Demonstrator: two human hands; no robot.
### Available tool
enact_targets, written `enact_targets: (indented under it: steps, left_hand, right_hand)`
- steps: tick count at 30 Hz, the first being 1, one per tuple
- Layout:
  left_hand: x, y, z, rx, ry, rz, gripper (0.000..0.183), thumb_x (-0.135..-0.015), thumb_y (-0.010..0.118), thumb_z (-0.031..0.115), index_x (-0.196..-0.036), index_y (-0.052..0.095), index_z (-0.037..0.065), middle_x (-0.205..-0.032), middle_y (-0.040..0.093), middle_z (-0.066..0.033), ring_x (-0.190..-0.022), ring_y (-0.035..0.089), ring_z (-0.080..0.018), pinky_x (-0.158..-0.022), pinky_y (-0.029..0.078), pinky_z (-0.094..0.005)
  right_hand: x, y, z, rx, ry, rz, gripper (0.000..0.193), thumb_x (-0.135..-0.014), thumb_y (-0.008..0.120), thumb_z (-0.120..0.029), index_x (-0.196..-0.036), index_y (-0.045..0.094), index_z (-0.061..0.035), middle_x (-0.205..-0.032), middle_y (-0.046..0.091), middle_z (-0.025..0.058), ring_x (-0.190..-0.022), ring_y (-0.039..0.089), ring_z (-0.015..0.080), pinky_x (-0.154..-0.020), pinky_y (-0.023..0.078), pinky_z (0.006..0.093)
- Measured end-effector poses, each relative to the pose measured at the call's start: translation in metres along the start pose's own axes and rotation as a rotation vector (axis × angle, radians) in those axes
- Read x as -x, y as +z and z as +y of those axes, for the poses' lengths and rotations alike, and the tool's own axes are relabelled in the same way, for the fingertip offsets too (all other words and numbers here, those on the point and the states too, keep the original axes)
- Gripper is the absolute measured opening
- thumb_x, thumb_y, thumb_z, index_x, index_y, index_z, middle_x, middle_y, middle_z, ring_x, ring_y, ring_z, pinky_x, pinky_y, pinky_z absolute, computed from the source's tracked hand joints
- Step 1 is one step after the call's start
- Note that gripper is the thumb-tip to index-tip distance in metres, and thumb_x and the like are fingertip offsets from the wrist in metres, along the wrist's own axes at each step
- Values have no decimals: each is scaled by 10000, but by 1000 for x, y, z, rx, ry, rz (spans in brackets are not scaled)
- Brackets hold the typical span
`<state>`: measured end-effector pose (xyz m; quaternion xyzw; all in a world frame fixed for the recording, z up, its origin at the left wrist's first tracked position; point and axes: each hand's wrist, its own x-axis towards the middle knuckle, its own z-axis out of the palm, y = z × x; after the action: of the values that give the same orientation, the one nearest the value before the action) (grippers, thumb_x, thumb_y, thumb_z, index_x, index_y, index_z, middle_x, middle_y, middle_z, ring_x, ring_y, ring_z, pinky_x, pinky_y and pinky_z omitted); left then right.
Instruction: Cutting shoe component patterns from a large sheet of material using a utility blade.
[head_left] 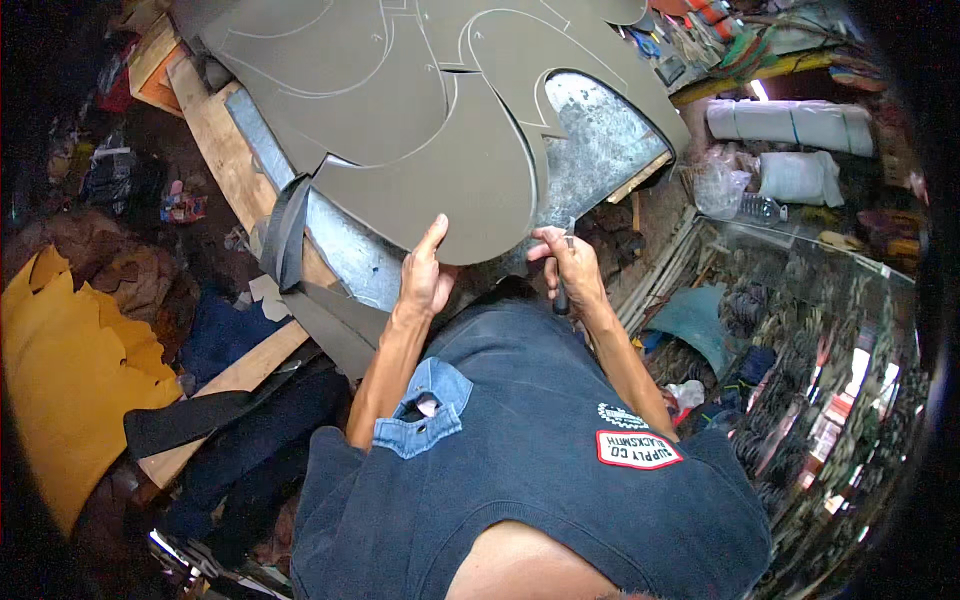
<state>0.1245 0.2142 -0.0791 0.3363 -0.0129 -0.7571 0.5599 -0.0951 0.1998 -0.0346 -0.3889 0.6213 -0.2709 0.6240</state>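
A large grey-brown sheet (310, 110) with pale drawn outlines lies over the bench. Curved cuts run through it, and a rounded cut piece (440, 190) of the same material reaches toward me. At this piece's near edge, my left hand (425, 280) is closed, thumb on top and fingers underneath. Just right of the piece, my right hand (572, 268) is closed round a slim tool with a dark handle (561, 300). The handle points down toward me; the tool's tip is too small to make out.
Bare metal benchtop (595, 125) shows through a cut-out opening. Wooden planks (215, 130) edge the left side. Yellow leather-like material (75, 370) lies far left. White wrapped rolls (790, 125), a clear plastic bottle (760, 210) and hand tools (650, 45) are on the right.
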Motion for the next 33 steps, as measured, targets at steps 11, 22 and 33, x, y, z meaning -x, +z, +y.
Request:
enact_targets:
  steps: [11,22,33]
  left_hand:
    - [25,-8,-36,-90,-69,107,382,-1008,536,321,-1292,538,67,-1225,618,-81,-1110,605,-200,-946,503,-390]
    - [-29,40,80,-1485,261,-192,393,-969,566,370,-1019,725,14,-931,727,-70,-876,642,-145,-822,507,-309]
    - [-245,-13,95,-2219,761,162,518,-972,482,453,-1426,475,206,-1561,278,-212,-1434,214,-476,-1138,182,-634]
  right_hand:
    - [-16,16,14,-260,126,-63,267,-902,684,-298,-884,591,-48,-590,523,-13,-425,489,73,-375,432,232]
    - [-14,-12,15,-230,79,118,206,-888,701,-240,-900,607,-57,-665,560,-14,-461,500,68,-409,454,225]
    - [41,-64,58,-32,56,259,217,-906,659,-225,-992,657,-26,-722,621,-8,-512,514,59,-428,416,223]
